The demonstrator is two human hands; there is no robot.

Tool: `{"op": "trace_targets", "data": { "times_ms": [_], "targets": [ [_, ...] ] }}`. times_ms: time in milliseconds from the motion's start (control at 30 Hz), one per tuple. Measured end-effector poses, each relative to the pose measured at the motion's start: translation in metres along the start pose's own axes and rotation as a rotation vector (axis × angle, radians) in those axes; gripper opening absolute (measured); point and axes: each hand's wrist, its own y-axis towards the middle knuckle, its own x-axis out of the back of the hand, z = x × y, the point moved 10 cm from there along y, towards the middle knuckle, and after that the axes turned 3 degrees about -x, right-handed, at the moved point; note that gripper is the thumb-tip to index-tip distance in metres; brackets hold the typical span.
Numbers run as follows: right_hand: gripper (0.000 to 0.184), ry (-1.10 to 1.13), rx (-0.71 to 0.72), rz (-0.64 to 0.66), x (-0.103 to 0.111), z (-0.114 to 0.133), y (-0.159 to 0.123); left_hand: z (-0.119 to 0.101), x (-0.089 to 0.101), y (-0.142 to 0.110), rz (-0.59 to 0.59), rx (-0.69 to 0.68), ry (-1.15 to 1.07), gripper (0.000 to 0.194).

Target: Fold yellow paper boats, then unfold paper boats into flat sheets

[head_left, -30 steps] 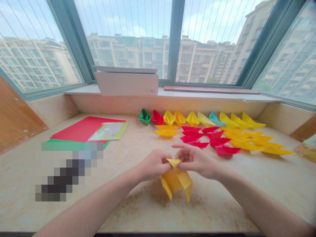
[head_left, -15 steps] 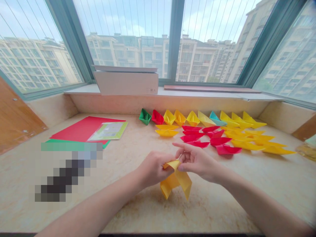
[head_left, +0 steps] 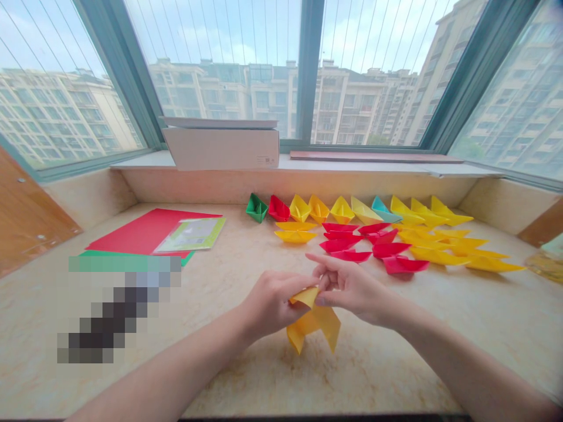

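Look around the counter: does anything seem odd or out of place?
Yes: a blocky, pixelated patch at the left of the counter hides whatever lies there. On the sill, the lid of the white box seems raised, not sitting flush. The held yellow paper shows folds but no visible tear.

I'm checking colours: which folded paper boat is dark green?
The dark green folded paper boat at the back row's left end; the others are red, yellow or light blue.

White box on sill, buildings outside
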Motion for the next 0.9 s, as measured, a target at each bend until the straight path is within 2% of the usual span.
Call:
{"op": "trace_targets", "data": {
  "times_ms": [267, 500, 667, 900],
  "targets": [
    [0.073, 0.060, -0.021, 0.035, -0.003, 0.002, -0.001, 0.004, 0.004, -0.002, -0.072, 0.028, -0.111, 0.031],
    [0.069, 0.086, -0.002, 0.012, 0.008, 0.005, 0.000, 0.021, -0.002, 0.003, -0.065, 0.285, -0.473, 0.023],
    [0.066, 0.088, 0.003, -0.019, 0.012, 0.005, 0.000, 0.032, -0.017, -0.001, -0.025, 0.417, -0.772, 0.034],
    [0.060, 0.109, -0.021, -0.076, 0.018, 0.006, 0.001, 0.037, -0.019, -0.004, -0.021, 0.475, -0.824, 0.044]
  ]
}}
